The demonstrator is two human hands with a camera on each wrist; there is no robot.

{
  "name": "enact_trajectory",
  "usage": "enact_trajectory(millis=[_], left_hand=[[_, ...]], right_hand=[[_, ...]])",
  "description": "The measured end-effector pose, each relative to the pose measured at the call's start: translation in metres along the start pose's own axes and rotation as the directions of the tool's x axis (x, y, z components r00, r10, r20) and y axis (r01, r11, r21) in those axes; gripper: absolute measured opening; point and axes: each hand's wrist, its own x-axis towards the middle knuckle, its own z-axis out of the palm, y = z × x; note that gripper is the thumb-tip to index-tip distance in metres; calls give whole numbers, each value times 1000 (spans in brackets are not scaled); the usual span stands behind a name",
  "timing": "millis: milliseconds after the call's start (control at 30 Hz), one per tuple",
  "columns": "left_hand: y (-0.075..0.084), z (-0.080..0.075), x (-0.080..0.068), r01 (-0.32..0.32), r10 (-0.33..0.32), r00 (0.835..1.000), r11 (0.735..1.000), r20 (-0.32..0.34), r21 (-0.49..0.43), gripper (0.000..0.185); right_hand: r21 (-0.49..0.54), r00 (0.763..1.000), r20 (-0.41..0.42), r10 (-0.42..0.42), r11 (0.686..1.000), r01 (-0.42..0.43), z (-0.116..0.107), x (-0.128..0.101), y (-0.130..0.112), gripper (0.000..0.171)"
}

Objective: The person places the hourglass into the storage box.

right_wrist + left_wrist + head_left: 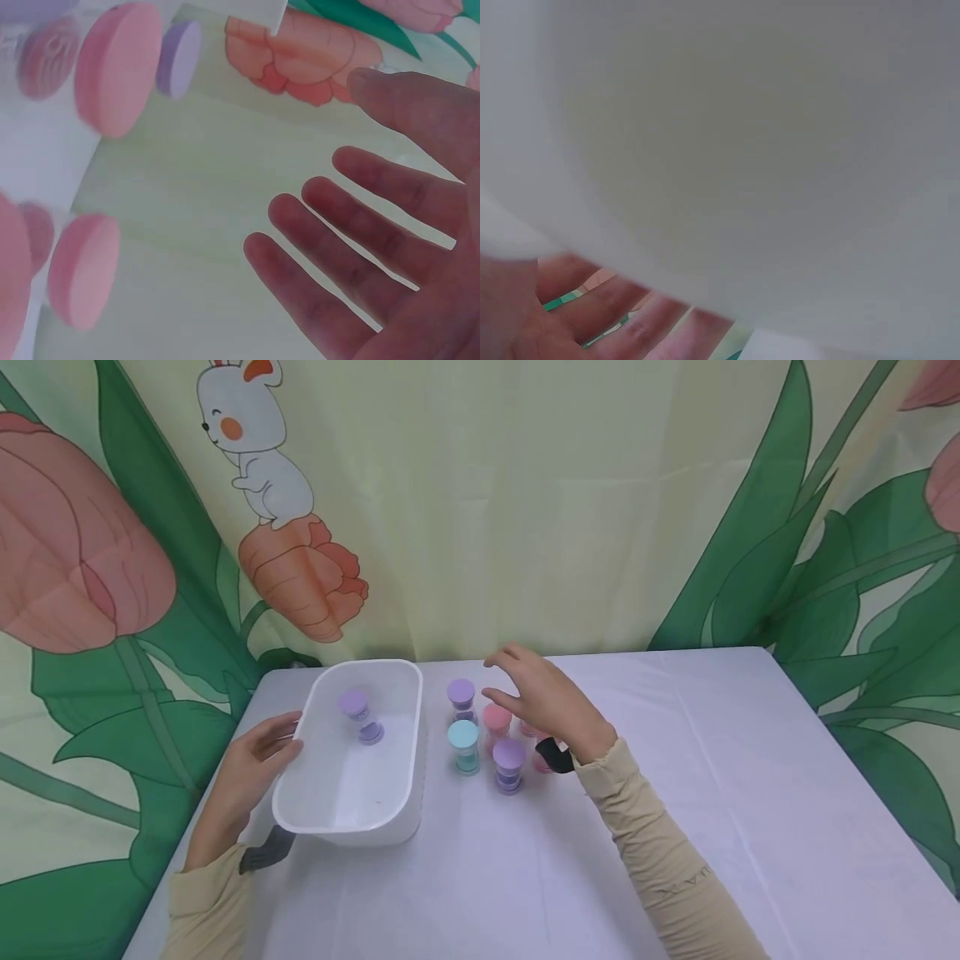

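Note:
A white plastic bin stands on the table's left part, with a purple sand timer lying inside it. My left hand rests with straight fingers against the bin's left wall; its fingers show under the wall. Right of the bin stand several small sand timers: a purple one, a teal one, a pink one and another purple one. My right hand hovers open above the pink timers, holding nothing. Its spread fingers and pink caps fill the right wrist view.
The table has a white cloth and reaches to a printed backdrop of leaves, tulips and a rabbit. More pink timers sit partly hidden under my right wrist. The table's right half holds nothing.

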Motion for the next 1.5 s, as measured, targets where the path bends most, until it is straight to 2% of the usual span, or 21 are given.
enact_trajectory(millis=[367, 667, 1033, 1333, 1500], left_hand=[[1, 0, -2, -22, 22, 1000, 1000, -6, -7, 59], [1, -1, -2, 31, -31, 1000, 1000, -3, -4, 61], [-2, 1, -1, 42, -42, 999, 999, 0, -14, 62], [0, 1, -2, 57, -57, 998, 998, -11, -9, 65], [0, 2, -1, 57, -58, 998, 998, -10, -10, 65]], right_hand=[[20, 994, 59, 94, 995, -96, -7, -14, 27, 34], [23, 982, 105, 158, 987, -162, -7, -22, 43, 39], [28, 966, 167, 198, 978, -206, -1, -27, 57, 47], [22, 963, 188, 191, 980, -199, 5, -27, 63, 49], [32, 970, 182, 163, 985, -172, 8, -27, 67, 42]])
